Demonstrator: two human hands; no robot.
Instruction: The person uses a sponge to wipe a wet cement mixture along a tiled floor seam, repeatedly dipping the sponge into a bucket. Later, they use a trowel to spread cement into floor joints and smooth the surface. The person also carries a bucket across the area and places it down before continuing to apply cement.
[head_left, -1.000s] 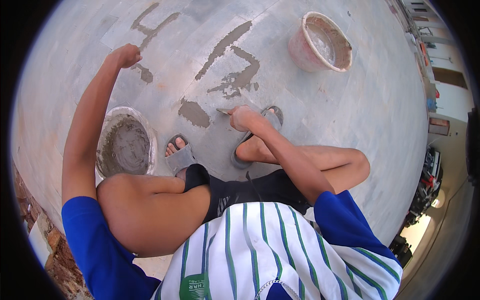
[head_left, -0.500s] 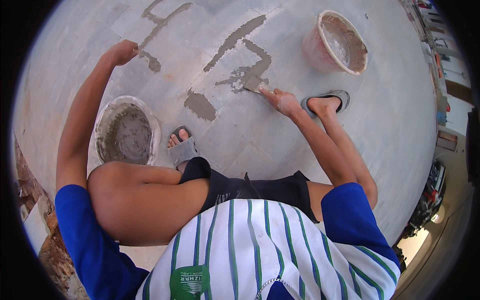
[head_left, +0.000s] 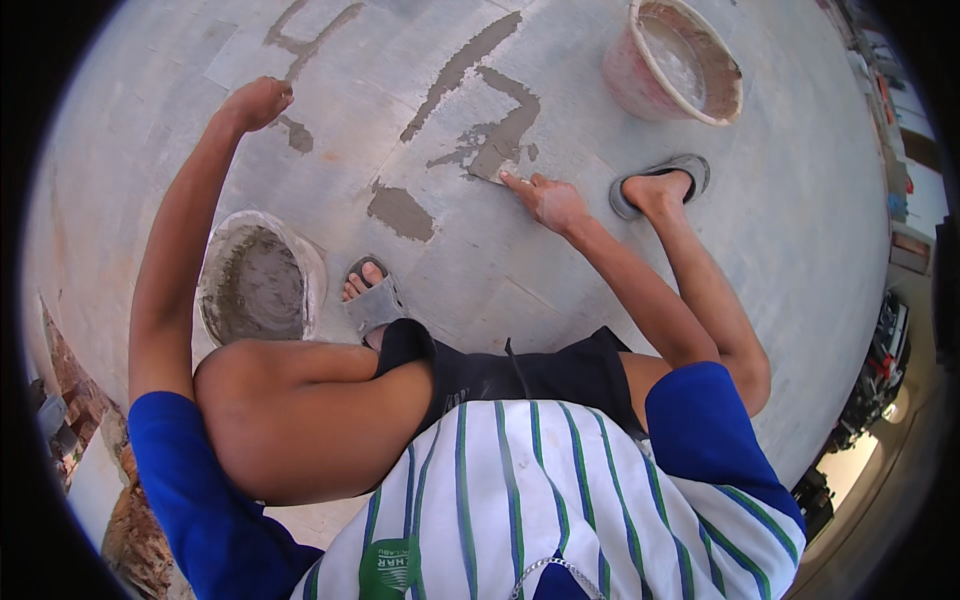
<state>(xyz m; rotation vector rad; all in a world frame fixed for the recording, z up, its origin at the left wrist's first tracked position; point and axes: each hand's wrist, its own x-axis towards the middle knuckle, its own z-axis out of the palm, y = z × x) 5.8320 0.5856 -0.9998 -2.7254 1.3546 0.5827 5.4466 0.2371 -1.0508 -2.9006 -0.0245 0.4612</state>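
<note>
My right hand (head_left: 550,200) is closed around a small flat-bladed putty knife (head_left: 488,177), its handle mostly covered by my fingers. The blade lies against the tiled floor at the near end of a wet grey mortar strip (head_left: 505,140). Farther left, my left hand (head_left: 262,103) is closed in a fist above the floor, near a small mortar smear (head_left: 296,135). Whether that fist holds anything is hidden. Below it, beside my left foot, stands a bucket (head_left: 312,262) with grey mortar (head_left: 262,290) inside.
A pinkish bucket (head_left: 628,78) with a pale, coated inside stands at the far right, beyond my sandalled right foot (head_left: 660,188). More mortar streaks (head_left: 465,68) and a separate patch (head_left: 400,210) mark the floor. Rubble (head_left: 130,520) lies at the lower left edge.
My right hand has drawn the putty knife slightly left and nearer, and the mortar by the blade looks smoother. My left hand stays closed. The whole view has shifted a little.
</note>
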